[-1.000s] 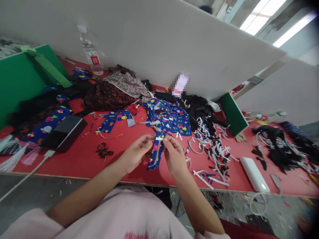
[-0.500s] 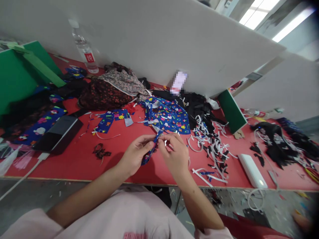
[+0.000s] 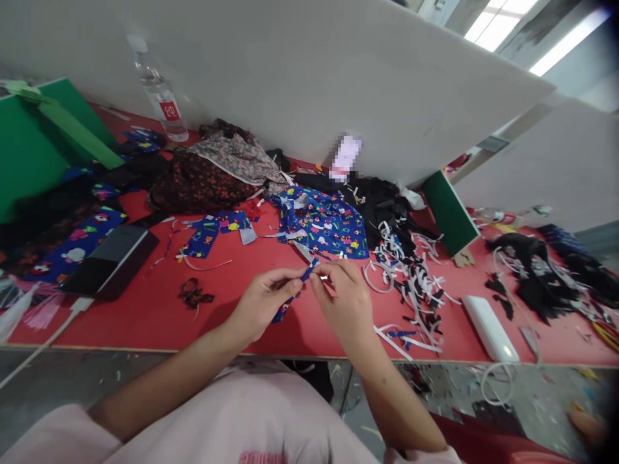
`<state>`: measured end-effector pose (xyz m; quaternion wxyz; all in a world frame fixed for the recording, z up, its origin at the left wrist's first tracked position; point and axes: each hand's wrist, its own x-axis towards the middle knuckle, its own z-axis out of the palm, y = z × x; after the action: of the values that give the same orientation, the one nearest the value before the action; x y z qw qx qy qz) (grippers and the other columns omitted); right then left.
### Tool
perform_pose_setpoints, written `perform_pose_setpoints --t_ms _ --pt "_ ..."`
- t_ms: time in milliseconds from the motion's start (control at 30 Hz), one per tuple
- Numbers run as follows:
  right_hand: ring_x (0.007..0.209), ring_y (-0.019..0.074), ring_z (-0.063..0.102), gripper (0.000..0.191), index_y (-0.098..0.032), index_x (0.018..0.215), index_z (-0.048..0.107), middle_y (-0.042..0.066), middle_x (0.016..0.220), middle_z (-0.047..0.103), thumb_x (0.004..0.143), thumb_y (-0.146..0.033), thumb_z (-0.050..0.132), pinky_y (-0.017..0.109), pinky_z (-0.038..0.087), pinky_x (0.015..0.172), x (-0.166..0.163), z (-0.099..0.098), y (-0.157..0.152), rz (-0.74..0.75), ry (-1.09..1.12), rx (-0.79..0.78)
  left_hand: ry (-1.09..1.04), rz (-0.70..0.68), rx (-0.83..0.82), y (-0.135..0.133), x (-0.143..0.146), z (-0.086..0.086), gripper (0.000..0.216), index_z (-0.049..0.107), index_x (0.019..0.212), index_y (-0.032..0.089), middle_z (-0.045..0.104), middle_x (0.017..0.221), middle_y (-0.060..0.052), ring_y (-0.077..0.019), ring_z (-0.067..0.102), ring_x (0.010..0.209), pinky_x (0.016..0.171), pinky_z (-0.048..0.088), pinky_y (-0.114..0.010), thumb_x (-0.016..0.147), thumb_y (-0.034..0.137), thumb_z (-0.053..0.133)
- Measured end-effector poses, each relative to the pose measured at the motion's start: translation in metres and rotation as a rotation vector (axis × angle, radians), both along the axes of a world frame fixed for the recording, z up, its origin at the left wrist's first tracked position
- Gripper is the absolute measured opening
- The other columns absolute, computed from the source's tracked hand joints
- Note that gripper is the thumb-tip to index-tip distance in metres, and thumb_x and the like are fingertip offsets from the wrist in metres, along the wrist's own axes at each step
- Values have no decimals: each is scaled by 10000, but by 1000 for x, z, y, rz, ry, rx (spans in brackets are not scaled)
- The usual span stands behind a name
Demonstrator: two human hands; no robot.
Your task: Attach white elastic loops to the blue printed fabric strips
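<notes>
Over the near edge of a red table [image 3: 145, 316], my left hand [image 3: 264, 299] and my right hand [image 3: 344, 298] pinch the same narrow strip of blue patterned fabric [image 3: 306, 272]. The strip is folded or rolled thin between my fingertips, and its lower end [image 3: 278, 316] hangs below my left hand. A larger piece of the same blue printed cloth [image 3: 322, 225] lies just beyond my hands.
White and black paper scraps [image 3: 411, 283] are strewn to the right, beside a white power bank [image 3: 489, 327]. A black tablet [image 3: 109, 261] lies on the left, with dark floral fabrics [image 3: 207, 180], a water bottle [image 3: 159, 96] and green boards [image 3: 33, 138] behind.
The strip hung flat and wide between my hands a second ago; now it is folded narrow and held higher, with my fingertips closer together.
</notes>
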<state>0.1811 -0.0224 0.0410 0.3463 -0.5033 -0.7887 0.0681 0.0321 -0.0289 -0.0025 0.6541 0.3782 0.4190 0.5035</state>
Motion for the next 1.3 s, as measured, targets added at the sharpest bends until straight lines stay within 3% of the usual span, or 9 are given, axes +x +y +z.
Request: perform_pose_setpoints --t_ms 333,1000,1300 --pt "813 191 542 83 -183 831 575 62 807 609 860 -181 498 350 446 782 6 -1 2 54 -110 65 73 -32 8 0 -1 2 273 705 951 204 685 783 -12 -120 580 748 710 461 -245 704 321 706" --pt "794 179 546 109 -189 818 569 58 794 591 868 -188 472 328 459 749 8 -6 4 50 5 -43 -121 -73 -123 0 3 3 279 703 919 181 708 876 -40 -133 621 772 762 477 -265 680 322 731" --pt "755 157 566 95 -206 810 584 37 802 591 845 -218 497 284 470 683 7 -7 2 -11 147 -152 41 -27 -28 -1 4 0 289 694 957 191 698 832 -24 -147 614 801 764 482 -276 711 342 697"
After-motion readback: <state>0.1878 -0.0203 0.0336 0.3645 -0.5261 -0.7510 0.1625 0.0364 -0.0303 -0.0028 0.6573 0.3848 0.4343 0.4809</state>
